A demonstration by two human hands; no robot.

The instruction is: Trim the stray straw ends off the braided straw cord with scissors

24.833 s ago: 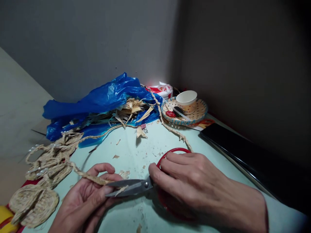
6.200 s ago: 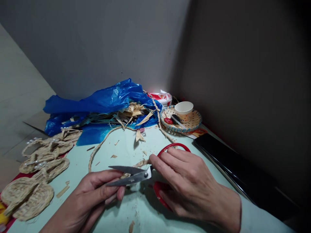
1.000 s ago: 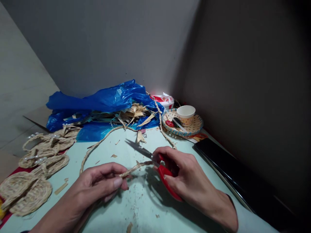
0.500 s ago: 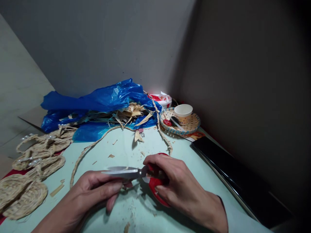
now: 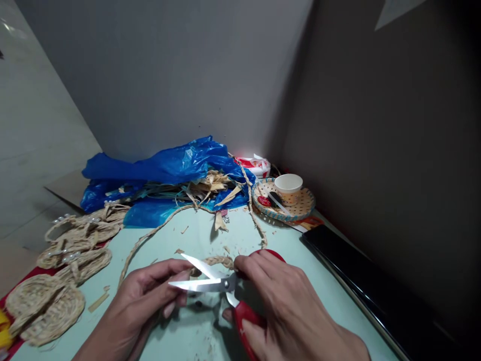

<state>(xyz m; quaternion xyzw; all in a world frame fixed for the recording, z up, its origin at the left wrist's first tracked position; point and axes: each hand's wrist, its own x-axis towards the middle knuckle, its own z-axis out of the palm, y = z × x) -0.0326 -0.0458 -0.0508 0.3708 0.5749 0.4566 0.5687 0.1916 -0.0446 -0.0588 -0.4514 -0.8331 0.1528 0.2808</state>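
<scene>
In my right hand [image 5: 289, 301] is a pair of red-handled scissors [image 5: 205, 286], blades spread and pointing left. Braided straw cord [image 5: 220, 260] runs just behind the blades. My left hand [image 5: 150, 288] pinches this cord between thumb and fingers, close to the blade tips. The cord's other end reaches the fingertips of my right hand; whether they grip it I cannot tell. A longer braid [image 5: 150, 233] loops over the pale green tabletop [image 5: 203, 235] beyond my hands.
Woven straw slippers with pearl beads [image 5: 48, 306] line the left side. A blue plastic bag [image 5: 161, 168] with dry straw [image 5: 214, 183] lies at the back. Right of it, a woven plate [image 5: 265, 213] bears a paper cup [image 5: 288, 190]. A black flat object [image 5: 356, 276] runs along the right.
The scissor blades have opened wider and the scissors have turned. A braided piece now shows between my hands. The view has shifted, so the surroundings appear lower and farther right.
</scene>
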